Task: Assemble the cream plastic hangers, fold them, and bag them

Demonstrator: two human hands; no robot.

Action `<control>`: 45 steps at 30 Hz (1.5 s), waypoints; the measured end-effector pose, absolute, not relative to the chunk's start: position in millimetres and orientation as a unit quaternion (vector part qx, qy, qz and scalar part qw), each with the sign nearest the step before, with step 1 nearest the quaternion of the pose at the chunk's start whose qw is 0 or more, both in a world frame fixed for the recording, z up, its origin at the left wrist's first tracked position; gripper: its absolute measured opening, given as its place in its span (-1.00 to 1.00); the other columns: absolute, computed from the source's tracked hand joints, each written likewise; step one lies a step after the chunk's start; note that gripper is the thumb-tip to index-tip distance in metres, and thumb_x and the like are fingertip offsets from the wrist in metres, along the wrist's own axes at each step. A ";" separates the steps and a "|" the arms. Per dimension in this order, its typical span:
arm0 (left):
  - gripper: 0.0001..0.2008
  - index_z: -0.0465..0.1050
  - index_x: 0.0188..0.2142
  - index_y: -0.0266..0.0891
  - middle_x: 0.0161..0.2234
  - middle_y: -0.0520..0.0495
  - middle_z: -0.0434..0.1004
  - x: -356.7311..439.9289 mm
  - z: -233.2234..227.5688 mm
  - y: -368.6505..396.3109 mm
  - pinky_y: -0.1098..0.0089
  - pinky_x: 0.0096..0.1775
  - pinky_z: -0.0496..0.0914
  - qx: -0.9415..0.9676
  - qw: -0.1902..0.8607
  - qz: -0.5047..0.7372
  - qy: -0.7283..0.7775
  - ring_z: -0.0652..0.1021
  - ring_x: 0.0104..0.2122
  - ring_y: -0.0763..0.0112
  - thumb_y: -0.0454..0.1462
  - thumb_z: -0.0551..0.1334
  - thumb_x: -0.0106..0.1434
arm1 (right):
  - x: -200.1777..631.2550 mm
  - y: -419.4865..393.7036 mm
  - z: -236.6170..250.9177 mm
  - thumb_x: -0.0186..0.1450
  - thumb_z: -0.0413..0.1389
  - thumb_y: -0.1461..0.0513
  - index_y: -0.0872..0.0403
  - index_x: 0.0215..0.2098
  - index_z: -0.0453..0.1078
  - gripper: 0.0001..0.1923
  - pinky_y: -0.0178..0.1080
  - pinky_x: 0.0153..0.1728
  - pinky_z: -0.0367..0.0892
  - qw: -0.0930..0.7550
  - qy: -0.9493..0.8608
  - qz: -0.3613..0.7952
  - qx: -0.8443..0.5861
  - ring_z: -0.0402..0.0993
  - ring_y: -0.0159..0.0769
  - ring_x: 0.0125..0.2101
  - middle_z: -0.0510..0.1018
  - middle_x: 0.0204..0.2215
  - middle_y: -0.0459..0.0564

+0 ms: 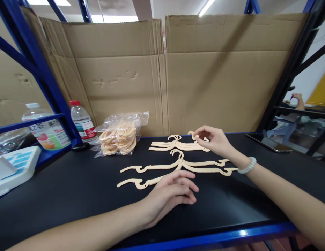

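Note:
Cream plastic hangers lie on a black tabletop (73,195). A small stack of hangers (175,144) sits at the back. My right hand (213,139) pinches a small cream hook piece (191,134) at the top of that stack; a pale bead bracelet circles the wrist. In front lie two separate hangers (183,165), hooks up, arms spread. My left hand (171,193) rests flat on the table, fingers together, touching the lower arm of the nearest hanger and holding nothing.
A clear bag of cream hook pieces (120,134) sits at the back left, beside a red-capped water bottle (82,122). Cardboard sheets (162,76) wall the back. A phone (268,143) lies at the right. Blue rack posts stand left; another person's hand (298,99) shows far right.

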State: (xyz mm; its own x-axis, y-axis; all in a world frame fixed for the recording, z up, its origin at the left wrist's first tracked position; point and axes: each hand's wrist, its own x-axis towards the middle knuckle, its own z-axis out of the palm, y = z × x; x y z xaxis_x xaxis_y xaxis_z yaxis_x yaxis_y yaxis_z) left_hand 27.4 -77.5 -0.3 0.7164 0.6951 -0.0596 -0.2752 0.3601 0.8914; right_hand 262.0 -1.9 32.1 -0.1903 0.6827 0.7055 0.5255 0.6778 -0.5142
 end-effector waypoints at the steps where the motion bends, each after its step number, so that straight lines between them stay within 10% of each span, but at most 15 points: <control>1: -0.71 0.43 -0.11 -0.32 -0.26 -0.16 0.49 27.9 -0.1 -77.7 0.27 -0.19 0.36 0.474 0.784 0.325 0.233 0.51 -0.38 0.39 -0.31 0.29 0.15 | 249.4 -12.1 33.3 0.20 0.14 0.21 0.09 -0.32 0.41 -0.88 -0.24 -0.31 0.44 0.515 -0.765 0.114 -0.370 0.50 -0.32 -0.38 0.56 -0.37 -0.01; 14: -0.74 0.36 -0.37 -0.26 -0.46 0.05 0.42 27.7 0.5 -73.8 0.45 -0.35 0.33 0.520 0.610 0.499 0.328 0.41 -0.46 0.51 -0.11 0.31 0.16 | 204.6 -45.4 18.5 0.22 0.20 0.20 0.06 -0.33 0.49 -0.91 -0.31 -0.38 0.46 0.436 -0.812 0.274 -0.276 0.51 -0.37 -0.43 0.57 -0.42 -0.08; 25: -0.69 0.28 -0.42 -0.26 -0.48 0.00 0.49 27.1 5.4 -69.1 0.42 -0.35 0.33 0.506 0.598 0.501 0.367 0.43 -0.48 0.49 -0.11 0.34 0.11 | 283.8 28.5 -4.7 0.20 0.17 0.33 0.12 -0.27 0.45 -0.89 -0.17 -0.20 0.32 0.183 -0.853 -0.059 -0.485 0.45 -0.15 -0.22 0.55 -0.28 0.08; 33: -0.75 0.43 -0.43 -0.32 -0.48 0.01 0.43 13.0 30.9 -56.6 0.51 -0.36 0.30 0.540 0.568 0.520 0.341 0.39 -0.47 0.56 -0.17 0.38 0.08 | 280.8 31.5 -10.3 0.25 0.11 0.31 0.10 -0.44 0.38 -0.90 -0.20 -0.22 0.29 0.210 -0.848 -0.062 -0.482 0.38 -0.20 -0.26 0.50 -0.38 0.04; 45: -0.70 0.43 -0.43 -0.29 -0.47 0.08 0.39 -56.2 18.8 -16.0 0.59 -0.41 0.31 0.511 0.574 0.529 0.359 0.39 -0.50 0.62 -0.20 0.47 -0.07 | 273.9 -7.8 20.0 0.32 -0.02 0.23 0.05 -0.16 0.33 -0.85 -0.22 -0.32 0.31 0.324 -0.834 0.016 -0.447 0.42 -0.27 -0.38 0.51 -0.33 0.00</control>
